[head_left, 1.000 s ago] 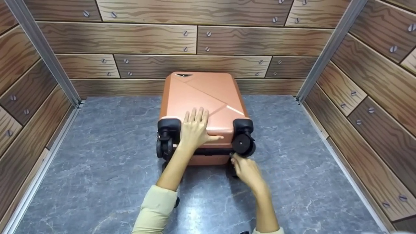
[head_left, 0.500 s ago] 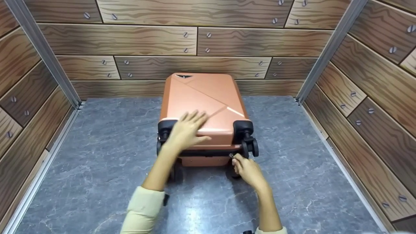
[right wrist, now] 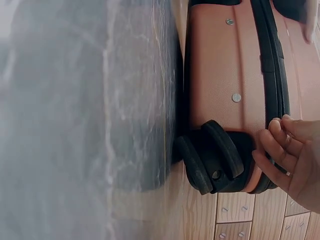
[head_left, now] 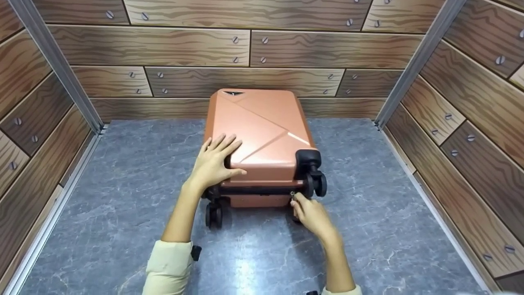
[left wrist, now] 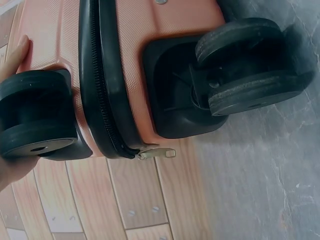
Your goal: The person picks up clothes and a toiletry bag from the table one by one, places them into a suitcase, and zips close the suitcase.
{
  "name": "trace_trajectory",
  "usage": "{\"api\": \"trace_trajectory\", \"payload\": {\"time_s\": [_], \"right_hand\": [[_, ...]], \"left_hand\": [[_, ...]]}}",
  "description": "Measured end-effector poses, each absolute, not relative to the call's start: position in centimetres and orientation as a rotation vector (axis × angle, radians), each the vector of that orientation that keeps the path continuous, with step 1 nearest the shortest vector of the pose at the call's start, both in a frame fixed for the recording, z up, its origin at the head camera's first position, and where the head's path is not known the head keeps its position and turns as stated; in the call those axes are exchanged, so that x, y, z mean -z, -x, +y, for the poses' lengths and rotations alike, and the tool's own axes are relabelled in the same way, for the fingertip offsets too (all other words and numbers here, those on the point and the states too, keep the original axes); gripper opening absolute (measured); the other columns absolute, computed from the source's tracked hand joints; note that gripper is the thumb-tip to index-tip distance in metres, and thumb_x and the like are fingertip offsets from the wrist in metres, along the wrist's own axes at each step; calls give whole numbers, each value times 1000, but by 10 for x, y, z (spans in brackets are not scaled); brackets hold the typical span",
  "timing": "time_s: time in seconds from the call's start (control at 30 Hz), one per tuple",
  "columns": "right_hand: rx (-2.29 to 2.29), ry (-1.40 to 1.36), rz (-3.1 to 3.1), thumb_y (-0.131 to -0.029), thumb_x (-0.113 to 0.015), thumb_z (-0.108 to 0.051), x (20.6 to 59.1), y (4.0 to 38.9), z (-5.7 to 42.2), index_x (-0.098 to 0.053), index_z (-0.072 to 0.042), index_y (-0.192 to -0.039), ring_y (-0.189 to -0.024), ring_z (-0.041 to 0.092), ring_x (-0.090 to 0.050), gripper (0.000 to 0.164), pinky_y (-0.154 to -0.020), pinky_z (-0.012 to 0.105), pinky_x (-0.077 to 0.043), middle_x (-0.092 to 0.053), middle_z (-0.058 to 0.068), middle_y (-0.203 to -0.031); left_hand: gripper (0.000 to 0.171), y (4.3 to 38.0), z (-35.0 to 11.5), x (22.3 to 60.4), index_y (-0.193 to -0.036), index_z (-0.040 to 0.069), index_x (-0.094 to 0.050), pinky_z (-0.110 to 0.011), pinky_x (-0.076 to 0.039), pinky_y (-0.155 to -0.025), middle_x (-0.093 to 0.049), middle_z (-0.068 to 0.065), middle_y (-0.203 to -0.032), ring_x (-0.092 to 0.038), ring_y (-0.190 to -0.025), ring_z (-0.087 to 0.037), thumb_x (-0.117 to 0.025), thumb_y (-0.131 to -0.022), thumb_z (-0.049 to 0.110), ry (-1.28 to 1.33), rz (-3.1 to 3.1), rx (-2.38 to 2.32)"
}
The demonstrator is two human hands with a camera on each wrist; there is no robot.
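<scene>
A rose-gold hard-shell suitcase lies flat on the floor, its wheeled end facing me. My left hand rests with spread, straight fingers on its near left corner, covering the upper wheel there. At the near right, my right hand pinches a small metal zipper pull on the black zipper band, beside the upper right wheel. In the left wrist view, another zipper pull hangs at the zipper's end, near the lower left wheel. The fingertips partly hide the pinched pull.
Grey marbled floor surrounds the suitcase. Wood-patterned panels wall it in at the back and both sides, with metal corner posts between them. The suitcase's far end lies close to the back wall.
My left hand has slid left from the suitcase's near middle onto its left corner. The upper right wheel has swivelled. My right hand stays at the zipper, almost unmoved.
</scene>
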State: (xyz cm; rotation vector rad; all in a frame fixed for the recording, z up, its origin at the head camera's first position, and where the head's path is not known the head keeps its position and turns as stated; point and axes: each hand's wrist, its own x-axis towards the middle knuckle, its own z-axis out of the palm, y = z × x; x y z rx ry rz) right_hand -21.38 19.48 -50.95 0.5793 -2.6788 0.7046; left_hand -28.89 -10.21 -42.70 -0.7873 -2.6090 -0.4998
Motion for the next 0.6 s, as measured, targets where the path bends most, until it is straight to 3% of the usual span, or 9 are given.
{"api": "trace_trajectory", "payload": {"time_s": [0.6], "right_hand": [[-669, -703, -2650, -88, -58, -5, 505, 215, 184, -51, -12, -77, -50, 8, -51, 15, -47, 32, -44, -51, -12, -57]], "left_hand": [[81, 289, -100, 427, -135, 17, -48, -47, -12, -107, -39, -3, -141, -27, -132, -25, -68, -69, 60, 775, -2586, 547]]}}
